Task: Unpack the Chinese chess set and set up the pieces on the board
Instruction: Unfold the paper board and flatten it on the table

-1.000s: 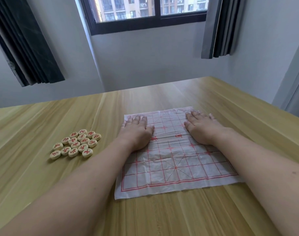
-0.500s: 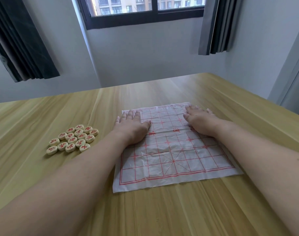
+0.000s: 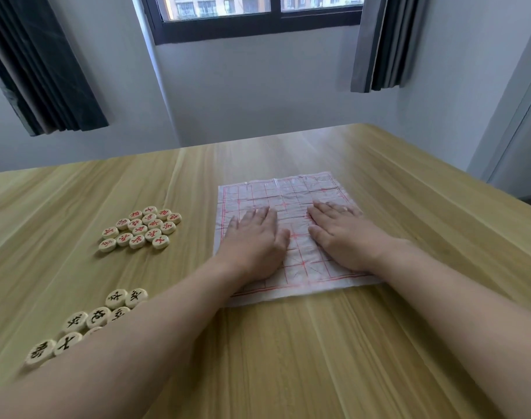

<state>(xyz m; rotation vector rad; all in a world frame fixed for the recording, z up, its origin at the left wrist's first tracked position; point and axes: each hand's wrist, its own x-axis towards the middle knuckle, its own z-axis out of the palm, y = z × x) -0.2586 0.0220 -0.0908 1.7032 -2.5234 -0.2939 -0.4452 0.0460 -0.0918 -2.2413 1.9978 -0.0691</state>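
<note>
Both hands (image 3: 300, 240) slid nearer — board (image 3: 288, 192) flattened.

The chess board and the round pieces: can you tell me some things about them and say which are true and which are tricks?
1. Both hands lie flat on the paper board. True: left hand and right hand press on it, fingers straight.
2. The red-lettered pieces stand on the board. False: they sit grouped on the table, left of the board.
3. Black-lettered pieces lie near the left forearm. True.
4. The right hand holds a piece. False: it holds nothing.
5. The board is folded shut. False: it lies spread open, creased.
</note>
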